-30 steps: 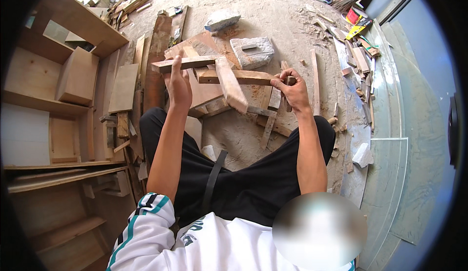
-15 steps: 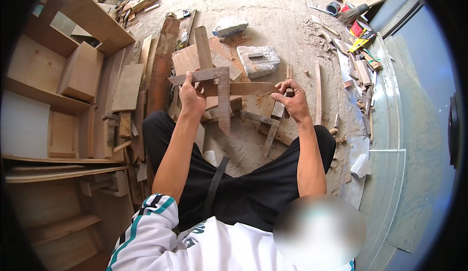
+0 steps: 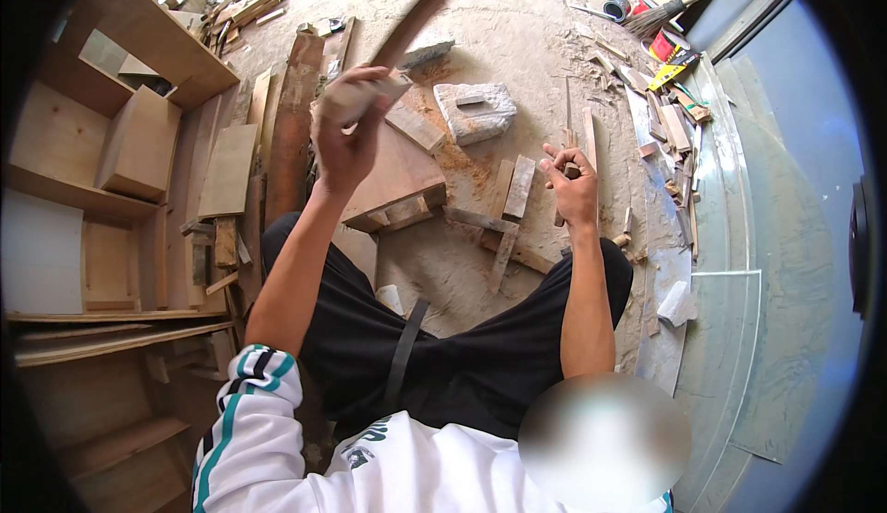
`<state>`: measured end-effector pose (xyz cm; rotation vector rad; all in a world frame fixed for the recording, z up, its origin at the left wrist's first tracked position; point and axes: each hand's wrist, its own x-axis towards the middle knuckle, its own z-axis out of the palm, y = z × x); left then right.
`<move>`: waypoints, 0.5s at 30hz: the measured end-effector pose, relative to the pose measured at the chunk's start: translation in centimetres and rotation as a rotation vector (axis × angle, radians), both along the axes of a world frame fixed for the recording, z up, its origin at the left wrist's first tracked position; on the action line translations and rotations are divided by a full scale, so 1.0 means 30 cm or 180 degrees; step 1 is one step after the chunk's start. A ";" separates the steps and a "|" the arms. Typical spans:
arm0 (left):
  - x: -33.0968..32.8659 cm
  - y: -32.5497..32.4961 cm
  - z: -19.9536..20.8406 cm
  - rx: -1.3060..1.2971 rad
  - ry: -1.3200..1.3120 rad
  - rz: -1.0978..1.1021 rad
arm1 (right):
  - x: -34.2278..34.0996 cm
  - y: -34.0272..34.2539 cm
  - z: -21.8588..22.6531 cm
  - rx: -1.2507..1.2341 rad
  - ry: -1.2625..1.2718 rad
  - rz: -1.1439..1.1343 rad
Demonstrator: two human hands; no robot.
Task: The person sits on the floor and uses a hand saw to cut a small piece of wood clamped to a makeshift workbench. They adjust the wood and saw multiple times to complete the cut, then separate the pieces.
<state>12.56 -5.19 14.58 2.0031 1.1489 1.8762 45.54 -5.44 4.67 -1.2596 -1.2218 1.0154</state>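
Left hand (image 3: 344, 148) raised, clamped on a short wood block (image 3: 356, 97), lifted clear of the floor, probably to bring it up for a look. Right hand (image 3: 573, 185) lower, fingers curled tight on a thin stick (image 3: 565, 157), held upright near the slats (image 3: 513, 190). Between the hands, a reddish board (image 3: 397, 176) flat on the dusty floor (image 3: 517, 33), sawdust beside it. Grey stone (image 3: 476, 111) just beyond. Plywood panels (image 3: 139, 144) stacked at the left, a broom (image 3: 656, 14) far off.
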 end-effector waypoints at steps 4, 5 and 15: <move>-0.035 0.063 -0.121 0.0744 0.2478 0.0120 | 0.024 0.042 -0.098 0.0336 -0.0165 -0.0062; -0.051 0.075 -0.187 0.0937 0.2491 0.0030 | -0.003 0.048 -0.099 0.0190 -0.0157 -0.0043; -0.153 0.014 -0.532 0.0382 0.3188 0.0778 | -0.167 0.105 -0.145 0.0098 -0.0848 0.0092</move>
